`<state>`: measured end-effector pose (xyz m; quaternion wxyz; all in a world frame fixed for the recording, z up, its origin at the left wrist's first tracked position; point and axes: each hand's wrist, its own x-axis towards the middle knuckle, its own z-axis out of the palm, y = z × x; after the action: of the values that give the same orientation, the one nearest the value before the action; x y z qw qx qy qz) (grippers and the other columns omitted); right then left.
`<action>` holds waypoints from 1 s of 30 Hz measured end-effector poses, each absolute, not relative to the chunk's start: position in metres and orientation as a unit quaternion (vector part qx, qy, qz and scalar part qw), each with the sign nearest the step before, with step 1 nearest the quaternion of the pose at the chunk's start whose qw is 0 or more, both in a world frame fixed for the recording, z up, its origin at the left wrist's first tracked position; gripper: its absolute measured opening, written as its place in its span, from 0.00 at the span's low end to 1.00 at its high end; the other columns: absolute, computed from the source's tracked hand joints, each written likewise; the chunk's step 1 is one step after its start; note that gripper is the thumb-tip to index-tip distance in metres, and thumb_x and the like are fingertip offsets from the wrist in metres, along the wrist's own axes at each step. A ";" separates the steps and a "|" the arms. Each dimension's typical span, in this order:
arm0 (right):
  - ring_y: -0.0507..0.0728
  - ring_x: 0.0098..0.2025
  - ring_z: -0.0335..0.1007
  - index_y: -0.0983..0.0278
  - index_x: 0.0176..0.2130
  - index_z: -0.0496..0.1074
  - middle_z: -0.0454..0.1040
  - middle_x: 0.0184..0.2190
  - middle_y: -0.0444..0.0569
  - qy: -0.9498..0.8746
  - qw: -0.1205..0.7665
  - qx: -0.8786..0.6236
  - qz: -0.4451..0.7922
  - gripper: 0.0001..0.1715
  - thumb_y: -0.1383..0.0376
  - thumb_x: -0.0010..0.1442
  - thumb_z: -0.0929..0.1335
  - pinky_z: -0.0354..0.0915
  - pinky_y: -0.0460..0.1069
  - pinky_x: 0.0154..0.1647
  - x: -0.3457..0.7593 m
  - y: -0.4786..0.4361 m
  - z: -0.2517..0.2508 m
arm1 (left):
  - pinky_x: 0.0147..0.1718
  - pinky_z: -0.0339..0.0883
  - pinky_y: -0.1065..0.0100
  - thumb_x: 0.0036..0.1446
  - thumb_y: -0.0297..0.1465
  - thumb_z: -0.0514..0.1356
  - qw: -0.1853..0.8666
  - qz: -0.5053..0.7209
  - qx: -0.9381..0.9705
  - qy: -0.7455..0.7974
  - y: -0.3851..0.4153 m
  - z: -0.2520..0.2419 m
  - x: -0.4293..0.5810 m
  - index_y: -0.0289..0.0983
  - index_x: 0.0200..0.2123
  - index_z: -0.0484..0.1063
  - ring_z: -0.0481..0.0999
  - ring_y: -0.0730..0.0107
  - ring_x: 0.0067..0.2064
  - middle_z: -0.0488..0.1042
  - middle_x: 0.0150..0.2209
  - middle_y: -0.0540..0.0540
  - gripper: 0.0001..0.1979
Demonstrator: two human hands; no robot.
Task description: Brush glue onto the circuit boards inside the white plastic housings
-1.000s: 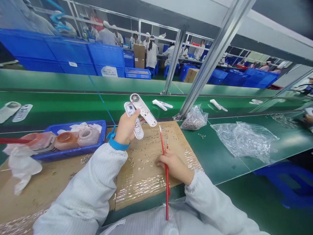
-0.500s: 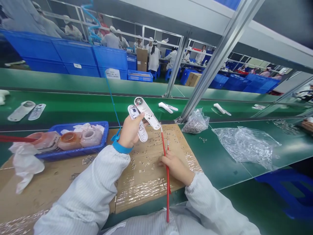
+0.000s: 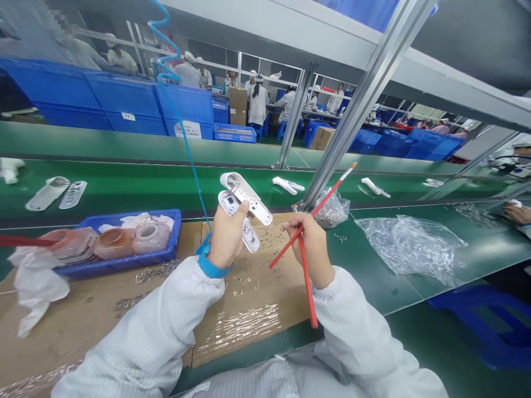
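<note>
My left hand (image 3: 227, 237), with a blue strap round its wrist, grips an opened white plastic device housing (image 3: 254, 203). Its two halves are crossed, and a circuit board and thin wires show inside. To the right, my right hand (image 3: 312, 243) is closed on two red-handled paintbrushes. One paintbrush (image 3: 327, 197) slants up to the right, its tan bristles at the top. The other paintbrush (image 3: 307, 293) hangs down past my palm, its upper end hidden by the fingers. Small metal pieces (image 3: 248, 281) lie scattered on the cardboard (image 3: 215, 337) below.
Jars (image 3: 112, 243) stand in a blue tray (image 3: 124, 260) at left. Further white housings (image 3: 286, 184) lie on the green belt (image 3: 199, 188). A metal post (image 3: 344, 121) rises beyond my right hand; plastic bags (image 3: 406, 243) lie at right. Another person's hand (image 3: 516, 211) is at far right.
My right hand has risen and swung one paintbrush away from the housing, its bristles now pointing up and right. The housing has dropped slightly and turned in my left hand.
</note>
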<state>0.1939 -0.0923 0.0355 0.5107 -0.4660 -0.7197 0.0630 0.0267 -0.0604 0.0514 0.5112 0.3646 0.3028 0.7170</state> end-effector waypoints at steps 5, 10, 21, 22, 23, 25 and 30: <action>0.50 0.31 0.69 0.62 0.31 0.64 0.72 0.28 0.42 -0.685 0.537 -0.485 0.082 0.06 0.69 0.59 0.66 0.67 0.48 0.35 0.176 -0.091 0.050 | 0.39 0.69 0.64 0.50 0.36 0.67 0.519 0.699 0.392 0.298 -0.066 0.051 0.030 0.36 0.39 0.68 0.74 0.65 0.41 0.74 0.41 0.45 0.16; 0.51 0.33 0.71 0.62 0.31 0.64 0.74 0.29 0.43 -0.672 0.539 -0.499 0.095 0.06 0.69 0.59 0.66 0.68 0.48 0.35 0.169 -0.093 0.056 | 0.43 0.68 0.64 0.50 0.35 0.67 0.499 0.720 0.387 0.287 -0.071 0.051 0.032 0.38 0.40 0.68 0.73 0.66 0.42 0.73 0.41 0.46 0.15; 0.50 0.29 0.69 0.63 0.30 0.63 0.73 0.28 0.43 -0.658 0.526 -0.533 0.080 0.06 0.67 0.59 0.66 0.65 0.45 0.31 0.161 -0.087 0.052 | 0.47 0.66 0.65 0.51 0.34 0.66 0.493 0.727 0.375 0.296 -0.080 0.054 0.038 0.39 0.41 0.68 0.73 0.64 0.45 0.73 0.43 0.46 0.15; 0.50 0.29 0.69 0.63 0.30 0.63 0.73 0.28 0.43 -0.658 0.524 -0.536 0.075 0.07 0.67 0.59 0.66 0.65 0.45 0.31 0.161 -0.088 0.052 | 0.46 0.67 0.65 0.51 0.33 0.67 0.500 0.728 0.369 0.290 -0.080 0.055 0.038 0.39 0.40 0.67 0.74 0.65 0.44 0.74 0.42 0.46 0.15; 0.50 0.29 0.69 0.63 0.30 0.64 0.73 0.28 0.43 -0.658 0.523 -0.538 0.069 0.07 0.66 0.60 0.66 0.65 0.45 0.30 0.159 -0.089 0.052 | 0.44 0.67 0.65 0.50 0.33 0.67 0.505 0.730 0.361 0.285 -0.081 0.056 0.039 0.39 0.40 0.67 0.74 0.65 0.43 0.74 0.41 0.47 0.15; 0.52 0.30 0.69 0.63 0.30 0.64 0.74 0.28 0.44 -0.658 0.522 -0.540 0.048 0.08 0.65 0.62 0.65 0.65 0.47 0.31 0.156 -0.091 0.050 | 0.42 0.68 0.66 0.49 0.32 0.67 0.515 0.736 0.338 0.282 -0.082 0.058 0.039 0.39 0.39 0.67 0.74 0.67 0.40 0.73 0.40 0.48 0.15; 0.58 0.40 0.68 0.64 0.36 0.70 0.75 0.36 0.53 -0.686 0.513 -0.515 -0.015 0.09 0.63 0.65 0.63 0.66 0.53 0.40 0.147 -0.096 0.040 | 0.38 0.68 0.67 0.49 0.31 0.68 0.554 0.741 0.286 0.249 -0.084 0.063 0.037 0.39 0.39 0.67 0.75 0.68 0.38 0.74 0.38 0.49 0.15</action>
<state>0.1465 -0.0964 0.0400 0.5133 -0.5151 -0.6863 -0.0151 0.0367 -0.0836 0.0629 0.5540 0.2859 0.2493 0.7411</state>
